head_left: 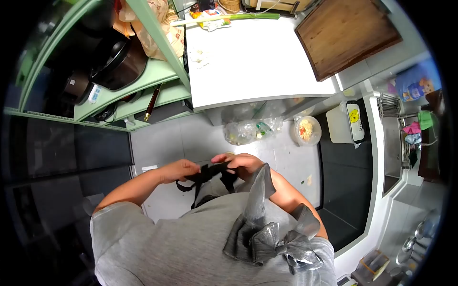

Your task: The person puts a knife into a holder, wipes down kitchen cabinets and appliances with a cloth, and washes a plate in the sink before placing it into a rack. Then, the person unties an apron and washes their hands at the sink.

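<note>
Black fabric straps [207,175] stretch between my two hands in front of my waist. My left hand [180,170] is closed on the left end of the straps, thumb and fingers pressed together. On the other side, my right hand [243,163] has its fingers wrapped round the right part of the same straps. A strap loop hangs below my left hand. Grey shiny fabric tied in a bow [276,243] lies against the chest of my grey shirt.
A white counter [257,62] stands ahead, with a green onion [248,16] and a wooden board [348,35]. Below it on the floor are a plastic bag [248,132] and a round bin [307,132]. Green shelves [167,43] stand left, a sink [392,148] right.
</note>
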